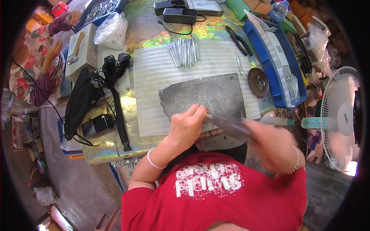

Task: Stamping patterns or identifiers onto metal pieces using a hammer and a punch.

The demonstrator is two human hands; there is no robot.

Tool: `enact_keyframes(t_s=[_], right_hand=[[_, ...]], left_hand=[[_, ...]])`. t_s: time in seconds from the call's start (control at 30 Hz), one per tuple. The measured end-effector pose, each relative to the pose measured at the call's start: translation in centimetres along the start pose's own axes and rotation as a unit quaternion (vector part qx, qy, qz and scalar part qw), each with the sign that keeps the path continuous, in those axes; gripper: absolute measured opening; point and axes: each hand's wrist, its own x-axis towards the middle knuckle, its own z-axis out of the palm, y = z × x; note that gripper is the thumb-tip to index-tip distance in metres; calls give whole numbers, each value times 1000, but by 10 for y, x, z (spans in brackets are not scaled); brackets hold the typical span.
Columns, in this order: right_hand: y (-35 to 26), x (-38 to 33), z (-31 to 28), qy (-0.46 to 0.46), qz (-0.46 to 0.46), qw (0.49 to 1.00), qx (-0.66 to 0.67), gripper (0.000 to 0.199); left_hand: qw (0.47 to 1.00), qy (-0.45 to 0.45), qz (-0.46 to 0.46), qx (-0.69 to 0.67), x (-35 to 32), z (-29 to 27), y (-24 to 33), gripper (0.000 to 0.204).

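Note:
My left hand (187, 125) is closed in a pinch over the near edge of a rough grey stone slab (204, 90). What its fingertips hold is too small to make out. My right hand (271, 144) wraps round a dark tool (233, 127), smeared by motion, whose tip comes close to the left fingertips. Under the slab lies a white foam sheet (148, 104). Beyond the slab, a bunch of thin silvery metal rods (184, 53) rests on that sheet. To the right sits a round brown dish (252, 90) with small metal pieces in it.
Black-handled pliers (239, 42) and a single thin rod (239, 62) lie at the right, beside a long blue tray (266, 63). A fan (339, 119) stands far right. Left are a black bag with straps (83, 100), a hammer (78, 44) on a stone block, and a co-worker (38, 69).

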Motion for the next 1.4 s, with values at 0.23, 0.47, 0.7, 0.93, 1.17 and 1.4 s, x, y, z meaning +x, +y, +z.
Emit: enact_keyframes(t_s=[0.23,0.47,0.7,0.93,1.17,1.4], right_hand=[[8,0,10,62,20,990,124,54],[-26,13,-37,-137,199,967,80,46],[9,-3,3,83,49,988,119,51],[45,3,59,149,110,976,115,42],[71,9,111,109,187,976,-19,46],[120,24,91,120,165,978,38,33]], left_hand=[[1000,2,-23,11,5,-7,9,12],[1000,-2,-12,-6,4,0,4,12],[999,-4,-27,30,5,-7,8,14],[764,45,-289,-575,7,-45,15,14],[630,76,-316,-705,14,-59,13,17],[729,72,-335,-592,15,-63,14,23]])
